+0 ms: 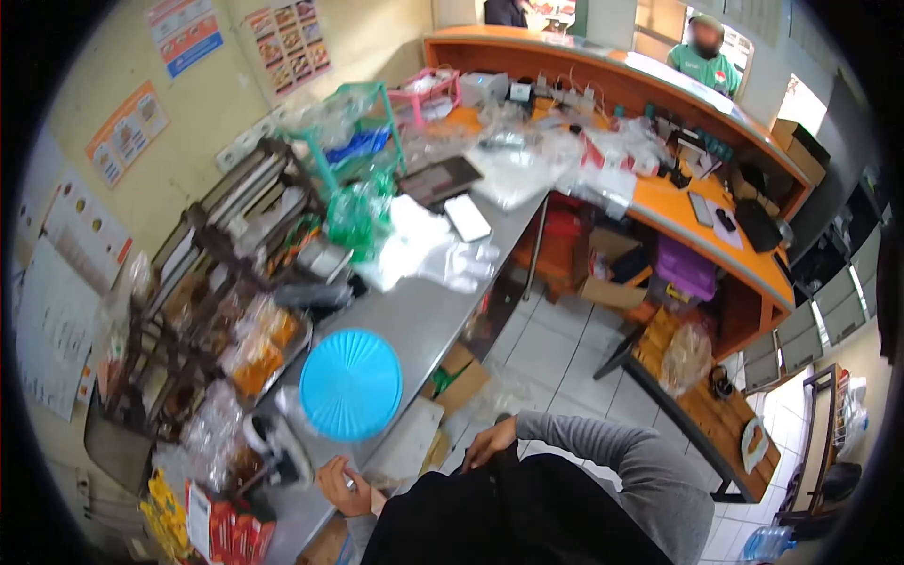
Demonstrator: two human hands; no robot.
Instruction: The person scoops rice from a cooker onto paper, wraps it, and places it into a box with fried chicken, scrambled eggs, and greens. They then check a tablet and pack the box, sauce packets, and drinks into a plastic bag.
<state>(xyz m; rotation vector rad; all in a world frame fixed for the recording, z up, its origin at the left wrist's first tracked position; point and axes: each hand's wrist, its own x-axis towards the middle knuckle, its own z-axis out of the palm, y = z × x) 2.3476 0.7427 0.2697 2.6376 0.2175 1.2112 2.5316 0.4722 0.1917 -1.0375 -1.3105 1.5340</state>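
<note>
My left hand (pixel 345 488) is closed beside the near edge of the steel counter (pixel 414 325). A small pale, shiny bit shows at its fingers, too small to name. Nearest to it on the counter is a round blue lid (pixel 351 384) with ridges fanning across its top; whether a container sits beneath is hidden. My right hand (pixel 492 441) is bent in against my body, its fingers curled on the edge of the black apron (pixel 471 513). A grey sleeve (pixel 612 452) covers that arm.
Clear plastic bags, a green bag (pixel 358 217) and a white phone-like slab (pixel 467 217) lie farther along the counter. Red packets (pixel 231 532) crowd its near left end. A wooden bench (pixel 702 395) stands right. A person in green (pixel 706 68) is beyond the orange counter (pixel 678 202).
</note>
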